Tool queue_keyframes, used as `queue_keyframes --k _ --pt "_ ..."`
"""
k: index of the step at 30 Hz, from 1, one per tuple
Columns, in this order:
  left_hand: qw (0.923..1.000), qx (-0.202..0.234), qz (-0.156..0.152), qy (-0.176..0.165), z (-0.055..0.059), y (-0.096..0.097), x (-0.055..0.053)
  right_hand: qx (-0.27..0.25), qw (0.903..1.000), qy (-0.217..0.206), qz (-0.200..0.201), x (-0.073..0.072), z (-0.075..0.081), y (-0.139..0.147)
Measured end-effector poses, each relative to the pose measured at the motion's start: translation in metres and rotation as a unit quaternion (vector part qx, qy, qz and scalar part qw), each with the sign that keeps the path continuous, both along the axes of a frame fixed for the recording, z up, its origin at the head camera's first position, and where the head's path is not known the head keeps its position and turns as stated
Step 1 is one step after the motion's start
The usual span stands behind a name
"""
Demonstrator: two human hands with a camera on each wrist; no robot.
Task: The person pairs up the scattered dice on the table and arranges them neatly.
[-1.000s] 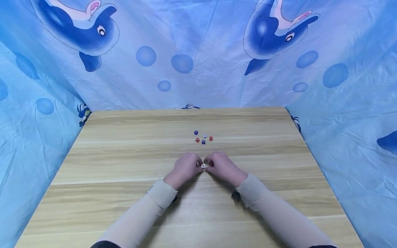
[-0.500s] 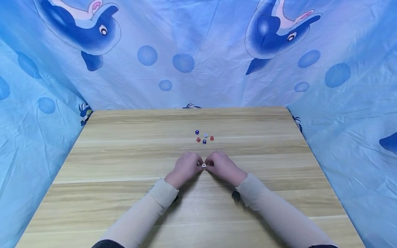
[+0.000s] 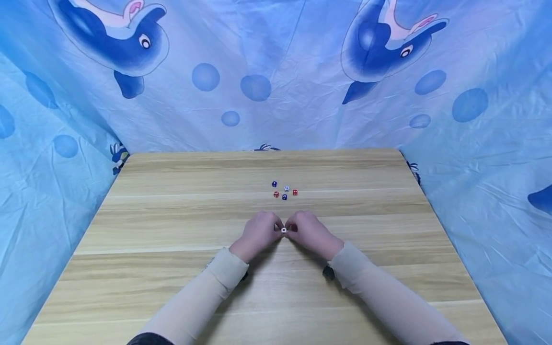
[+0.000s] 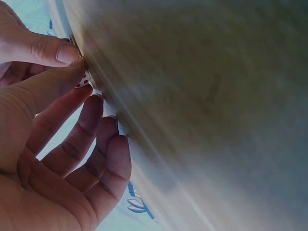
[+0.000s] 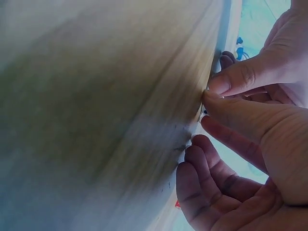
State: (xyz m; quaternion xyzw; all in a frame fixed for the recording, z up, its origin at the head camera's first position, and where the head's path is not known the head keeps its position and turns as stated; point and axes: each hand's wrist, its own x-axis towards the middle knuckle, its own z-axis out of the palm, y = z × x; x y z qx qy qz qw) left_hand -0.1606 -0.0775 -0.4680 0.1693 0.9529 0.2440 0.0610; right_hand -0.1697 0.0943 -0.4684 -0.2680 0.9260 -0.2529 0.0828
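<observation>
In the head view, a small white die (image 3: 283, 230) sits between my two hands, low over the table. My left hand (image 3: 260, 231) pinches it from the left with thumb and forefinger. From the other side, my right hand (image 3: 309, 234) pinches it the same way, so the fingertips of both hands nearly meet. Red pips show on the die (image 4: 83, 81) in the left wrist view, partly covered by the left thumb. The other fingers of the left hand (image 4: 62, 144) are loosely bent. In the right wrist view, the right hand (image 5: 250, 149) mostly hides the die.
Beyond the hands lie several loose dice: a blue die (image 3: 274, 184), a white die (image 3: 286, 189), a red die (image 3: 295, 192), another red die (image 3: 276, 194) and another blue die (image 3: 284, 197). The wooden table (image 3: 172, 215) ends at a blue dolphin-print cloth (image 3: 293, 120).
The right fingertips have drawn in to the die between the hands, and its visible face looks slightly different. Both arms stay almost in place; the head view has shifted a little.
</observation>
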Motion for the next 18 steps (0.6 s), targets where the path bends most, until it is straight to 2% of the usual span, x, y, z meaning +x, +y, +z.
queue_keyframes --k 3,9,15,18 --pt "1.0000 -0.002 0.000 0.001 0.001 0.000 0.000 -0.002 1.0000 -0.005 0.001 0.000 0.000 0.000" --pt "0.9999 -0.009 0.004 -0.012 0.002 0.001 0.001 -0.009 0.9980 -0.056 -0.028 -0.007 0.002 0.005" --pt "0.9998 -0.014 -0.001 -0.016 0.003 0.001 0.001 -0.053 0.9908 -0.103 -0.070 -0.029 0.011 0.018" --pt "0.9997 -0.017 -0.001 -0.018 0.004 0.000 0.001 -0.083 0.9866 -0.108 -0.089 -0.044 0.016 0.022"
